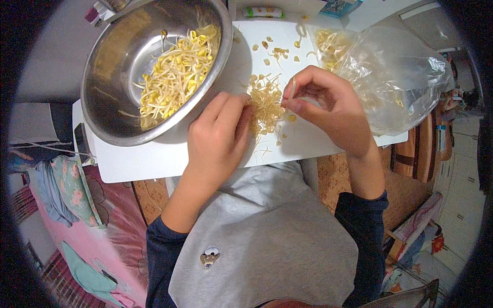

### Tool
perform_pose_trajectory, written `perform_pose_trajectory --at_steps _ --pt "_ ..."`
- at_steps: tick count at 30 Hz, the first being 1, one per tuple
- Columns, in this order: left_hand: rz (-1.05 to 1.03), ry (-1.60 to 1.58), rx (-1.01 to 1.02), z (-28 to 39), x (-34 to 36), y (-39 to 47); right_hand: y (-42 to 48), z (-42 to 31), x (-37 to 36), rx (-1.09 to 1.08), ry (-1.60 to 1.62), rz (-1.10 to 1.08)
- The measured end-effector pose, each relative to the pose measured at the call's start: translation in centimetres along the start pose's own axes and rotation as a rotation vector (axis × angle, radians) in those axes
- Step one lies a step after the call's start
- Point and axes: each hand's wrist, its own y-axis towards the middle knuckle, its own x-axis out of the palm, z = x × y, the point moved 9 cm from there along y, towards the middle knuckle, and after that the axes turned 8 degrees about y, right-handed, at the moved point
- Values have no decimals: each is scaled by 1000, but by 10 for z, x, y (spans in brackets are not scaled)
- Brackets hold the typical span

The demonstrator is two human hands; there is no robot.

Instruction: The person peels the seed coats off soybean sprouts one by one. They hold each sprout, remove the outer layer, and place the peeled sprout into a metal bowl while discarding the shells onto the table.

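A steel bowl at the upper left holds a heap of yellow-headed soybean sprouts. Right of it, a pile of thin root ends and husks lies on the white tabletop. My left hand rests at the left edge of that pile with its fingers curled; whether it holds anything is hidden. My right hand is just right of the pile, pinching a pale bean sprout between thumb and fingers. Beyond it, a clear plastic bag contains more sprouts.
Loose husks are scattered behind the pile. A small green-and-white packet lies at the back. A dark flat object stands by the table's left edge. A wooden stool is to the right, a pink-covered bed to the left.
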Motion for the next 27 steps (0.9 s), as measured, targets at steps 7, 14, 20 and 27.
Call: perform_pose_trajectory --at_steps 7,14,20,27 --pt "-142 -421 -122 -9 11 -2 3 8 9 -2 202 -27" --pt "-206 -876 -367 -14 25 -15 3 18 19 71 415 -11" --pt "-289 -1032 -566 -22 42 -24 4 21 24 47 438 -5" --pt "-217 -1038 -575 -24 39 -24 5 22 28 24 438 18"
